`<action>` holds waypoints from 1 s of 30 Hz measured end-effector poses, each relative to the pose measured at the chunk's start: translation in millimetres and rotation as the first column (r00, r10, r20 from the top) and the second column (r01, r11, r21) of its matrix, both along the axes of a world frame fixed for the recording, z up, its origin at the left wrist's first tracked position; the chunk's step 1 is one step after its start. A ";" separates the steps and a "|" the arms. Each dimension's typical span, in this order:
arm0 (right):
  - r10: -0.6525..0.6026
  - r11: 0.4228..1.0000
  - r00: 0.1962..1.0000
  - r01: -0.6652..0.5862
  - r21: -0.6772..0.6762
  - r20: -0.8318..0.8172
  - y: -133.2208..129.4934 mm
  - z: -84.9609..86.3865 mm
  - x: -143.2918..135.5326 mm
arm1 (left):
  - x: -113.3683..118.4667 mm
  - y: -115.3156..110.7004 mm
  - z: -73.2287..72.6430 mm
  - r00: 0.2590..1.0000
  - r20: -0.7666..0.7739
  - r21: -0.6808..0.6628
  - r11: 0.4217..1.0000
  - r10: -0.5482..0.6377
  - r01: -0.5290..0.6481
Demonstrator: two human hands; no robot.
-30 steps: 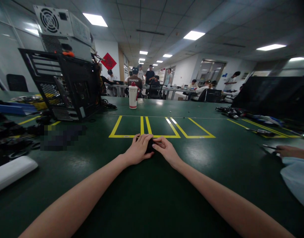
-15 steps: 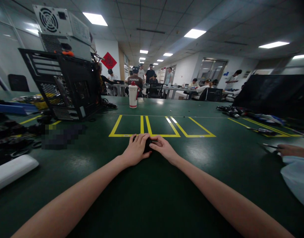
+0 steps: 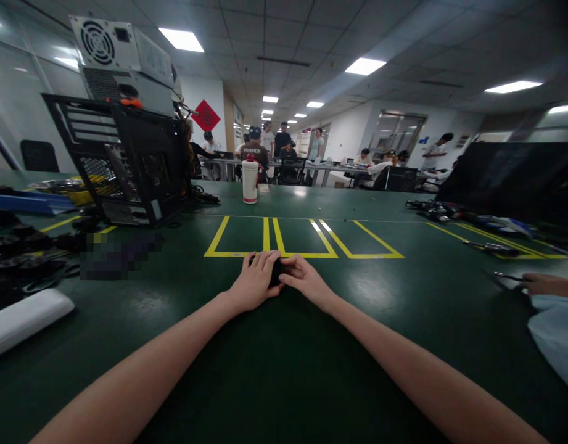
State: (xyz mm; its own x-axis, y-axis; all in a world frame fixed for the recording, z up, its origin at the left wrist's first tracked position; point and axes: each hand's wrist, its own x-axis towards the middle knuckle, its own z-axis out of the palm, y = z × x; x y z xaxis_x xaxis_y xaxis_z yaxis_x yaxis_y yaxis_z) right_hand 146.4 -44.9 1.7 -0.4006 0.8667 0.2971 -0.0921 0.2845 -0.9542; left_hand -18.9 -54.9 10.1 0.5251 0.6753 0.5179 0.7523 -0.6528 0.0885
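Observation:
A small black object (image 3: 276, 273), mostly hidden by fingers, is between my two hands on the dark green table (image 3: 284, 357). My left hand (image 3: 256, 280) wraps round it from the left, fingers over its top and thumb at its near side. From the right, my right hand (image 3: 304, 276) pinches its edge with bent fingers and thumb. Just beyond the hands, yellow tape outlines (image 3: 311, 254) mark the table. What exactly the black object is cannot be made out.
A white cup with a red lid (image 3: 250, 180) stands behind the tape. At left are a black computer case (image 3: 149, 166), cables and a white object (image 3: 29, 320). On the right, another person's hand (image 3: 547, 285) holds a thin tool near a dark monitor (image 3: 510, 176).
The whole view has shifted slightly. Both hands keep their places round the black object, with barely any change in the fingers.

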 end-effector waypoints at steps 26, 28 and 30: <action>-0.086 0.996 0.992 0.087 -0.009 0.092 4.3 2.7 -2.3 | 1.0 -0.2 -0.7 1.000 0.013 0.006 1.000 0.010 -0.010; -0.021 1.000 0.996 0.022 -0.007 0.092 2.7 2.7 -0.4 | 0.3 0.4 -1.4 1.000 0.014 0.009 1.000 0.005 -0.005; 0.034 0.999 0.997 -0.034 0.008 0.067 0.0 2.8 0.9 | -0.3 0.8 -1.8 1.000 0.013 0.015 1.000 0.003 -0.003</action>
